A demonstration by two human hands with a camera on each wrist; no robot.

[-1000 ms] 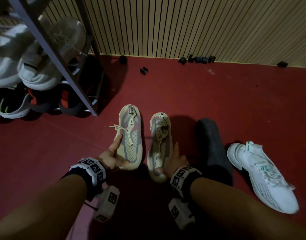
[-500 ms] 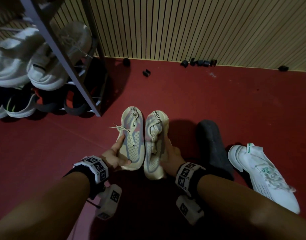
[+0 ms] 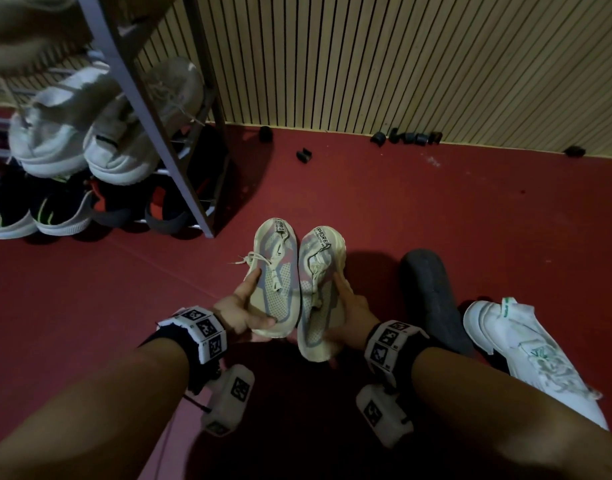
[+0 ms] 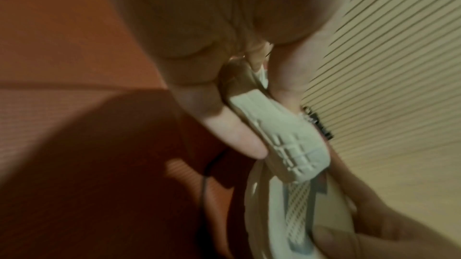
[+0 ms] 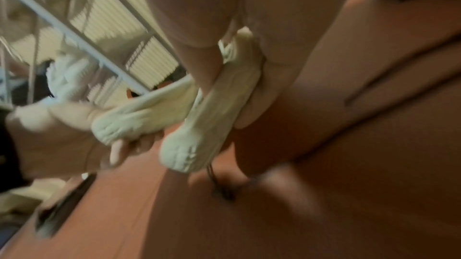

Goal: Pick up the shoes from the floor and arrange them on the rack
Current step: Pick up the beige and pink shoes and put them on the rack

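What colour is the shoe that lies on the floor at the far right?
The shoe is white with green details, best seen in the head view.

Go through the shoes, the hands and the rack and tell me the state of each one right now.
Left beige shoe: lifted, held by the left hand.
Right beige shoe: lifted, held by the right hand, touching its mate.
White shoe: lying on the floor.
Grey shoe: lying on the floor.
Rack: shelves hold shoes.

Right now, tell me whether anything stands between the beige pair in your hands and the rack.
Nothing visible does. The left hand and right hand hold the beige shoes above bare red floor; the rack, up-left, already holds shoes.
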